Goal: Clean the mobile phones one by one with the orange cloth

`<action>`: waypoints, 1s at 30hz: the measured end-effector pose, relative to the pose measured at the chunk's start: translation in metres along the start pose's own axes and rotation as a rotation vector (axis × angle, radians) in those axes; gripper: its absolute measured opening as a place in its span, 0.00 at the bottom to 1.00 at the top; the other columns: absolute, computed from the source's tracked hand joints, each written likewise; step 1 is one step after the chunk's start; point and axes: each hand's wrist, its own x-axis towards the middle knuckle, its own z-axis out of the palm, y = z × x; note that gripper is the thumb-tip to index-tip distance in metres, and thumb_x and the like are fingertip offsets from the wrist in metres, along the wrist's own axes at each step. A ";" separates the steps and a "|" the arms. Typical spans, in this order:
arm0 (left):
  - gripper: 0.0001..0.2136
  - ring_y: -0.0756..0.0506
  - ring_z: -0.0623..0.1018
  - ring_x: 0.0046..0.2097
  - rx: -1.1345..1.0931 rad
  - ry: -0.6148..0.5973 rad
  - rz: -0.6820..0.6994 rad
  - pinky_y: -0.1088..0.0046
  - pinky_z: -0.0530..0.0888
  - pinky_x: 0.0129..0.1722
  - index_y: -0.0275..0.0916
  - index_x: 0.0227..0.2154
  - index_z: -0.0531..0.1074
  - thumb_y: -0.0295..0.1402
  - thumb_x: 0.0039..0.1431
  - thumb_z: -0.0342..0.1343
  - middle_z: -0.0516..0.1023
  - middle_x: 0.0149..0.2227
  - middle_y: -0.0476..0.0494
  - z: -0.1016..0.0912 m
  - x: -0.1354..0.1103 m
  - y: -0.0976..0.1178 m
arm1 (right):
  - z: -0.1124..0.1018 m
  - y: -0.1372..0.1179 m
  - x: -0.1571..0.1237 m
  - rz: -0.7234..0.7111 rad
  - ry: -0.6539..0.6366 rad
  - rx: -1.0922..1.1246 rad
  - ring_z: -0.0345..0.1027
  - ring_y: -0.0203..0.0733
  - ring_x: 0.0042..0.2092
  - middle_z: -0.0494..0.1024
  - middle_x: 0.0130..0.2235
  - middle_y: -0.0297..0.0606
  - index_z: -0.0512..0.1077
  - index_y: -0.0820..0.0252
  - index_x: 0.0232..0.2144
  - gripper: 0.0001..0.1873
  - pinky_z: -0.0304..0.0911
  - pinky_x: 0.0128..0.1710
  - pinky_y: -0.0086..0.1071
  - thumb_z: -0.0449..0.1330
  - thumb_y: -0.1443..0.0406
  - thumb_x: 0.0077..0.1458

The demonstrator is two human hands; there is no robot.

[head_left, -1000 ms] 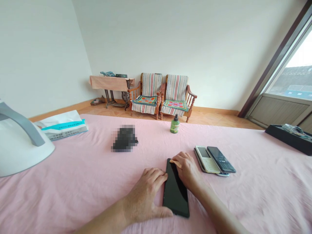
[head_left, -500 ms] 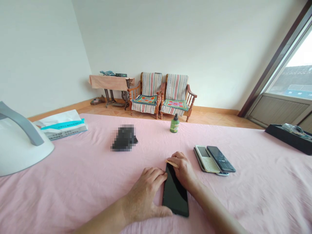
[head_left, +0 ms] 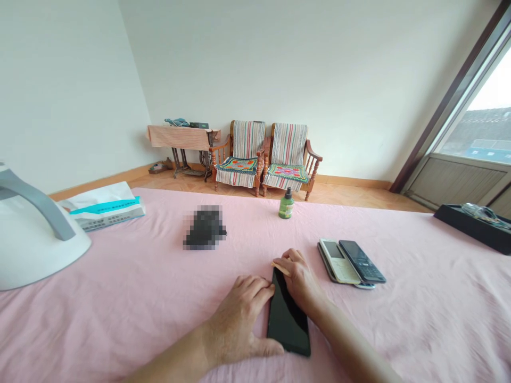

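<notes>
A black smartphone (head_left: pixel 288 319) lies flat on the pink cloth, its dark screen facing up. My left hand (head_left: pixel 241 314) braces its left side, with the fingertips at the upper edge and the thumb along the lower corner. At the phone's far end, my right hand (head_left: pixel 297 276) is closed around a small pale yellow cloth (head_left: pixel 281 268) and presses it against the top edge. Most of that cloth is hidden under the fingers.
Several old mobile phones (head_left: pixel 341 260) lie stacked to the right. A green spray bottle (head_left: pixel 286 205) stands beyond my hands, with a blurred-out dark object (head_left: pixel 203 229) left of it. Further left are a tissue pack (head_left: pixel 107 207) and a white kettle (head_left: pixel 35 239); a black box (head_left: pixel 471 226) sits far right.
The view has tilted very slightly. Both hands, the phone and the yellow cloth keep nearly the same positions.
</notes>
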 end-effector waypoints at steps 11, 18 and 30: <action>0.36 0.35 0.70 0.49 0.009 0.008 -0.013 0.53 0.65 0.51 0.33 0.50 0.68 0.57 0.44 0.57 0.72 0.48 0.33 0.000 0.000 0.002 | -0.012 0.013 -0.011 0.160 0.091 -0.114 0.64 0.41 0.36 0.70 0.30 0.40 0.77 0.60 0.29 0.14 0.57 0.35 0.29 0.52 0.75 0.54; 0.36 0.35 0.70 0.49 -0.004 0.009 -0.014 0.54 0.65 0.50 0.35 0.50 0.68 0.56 0.43 0.59 0.72 0.48 0.35 0.001 -0.001 0.000 | -0.022 -0.007 -0.040 0.178 0.047 -0.039 0.64 0.37 0.29 0.68 0.27 0.38 0.73 0.62 0.22 0.16 0.55 0.29 0.27 0.50 0.74 0.55; 0.39 0.35 0.70 0.48 0.038 0.003 -0.012 0.53 0.66 0.50 0.34 0.49 0.68 0.60 0.41 0.58 0.72 0.47 0.34 -0.001 -0.001 0.004 | -0.019 0.016 -0.021 0.205 0.141 -0.060 0.66 0.37 0.29 0.70 0.26 0.37 0.75 0.62 0.26 0.14 0.56 0.29 0.28 0.51 0.71 0.57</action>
